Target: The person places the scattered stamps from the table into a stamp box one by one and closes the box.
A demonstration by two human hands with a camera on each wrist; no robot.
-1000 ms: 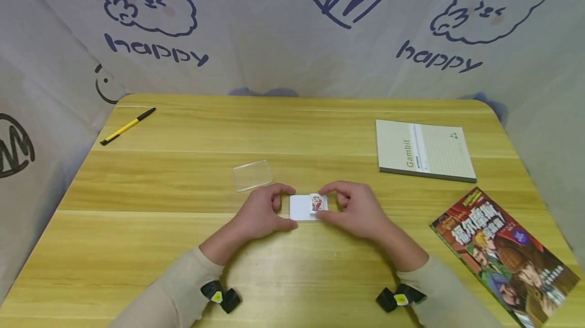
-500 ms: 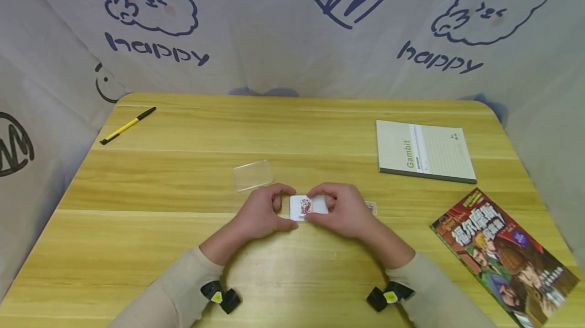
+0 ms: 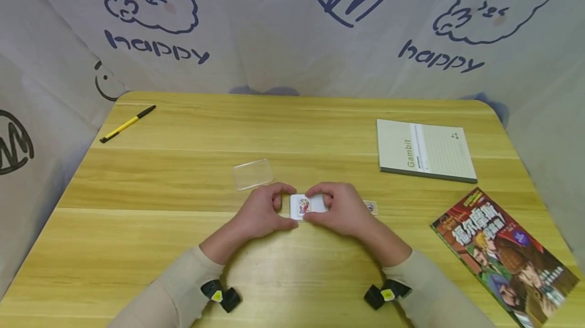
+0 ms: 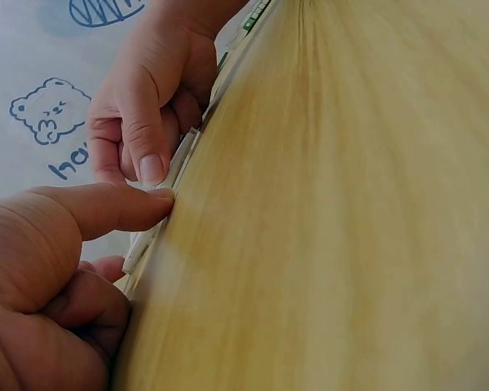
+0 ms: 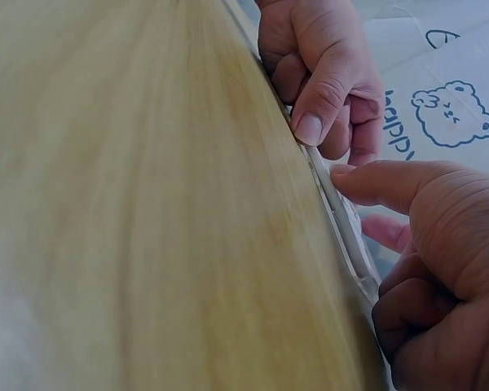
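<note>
Here, well inside the counter (image 3: pixel 301 267) edges, open room beyond, the left hand (image 3: pixel 258 212) grips one white case (image 3: pixel 317 204); the right hand (image 3: pixel 342 209) seemingly pinches one printed piece (image 3: pixel 303 207) atop it. One clear cover (image 3: pixel 253 174) lies nearby.

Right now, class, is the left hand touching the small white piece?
Touching. In the head view, the left hand has its thumb and index fingertip against two corners of the small white piece.
</note>
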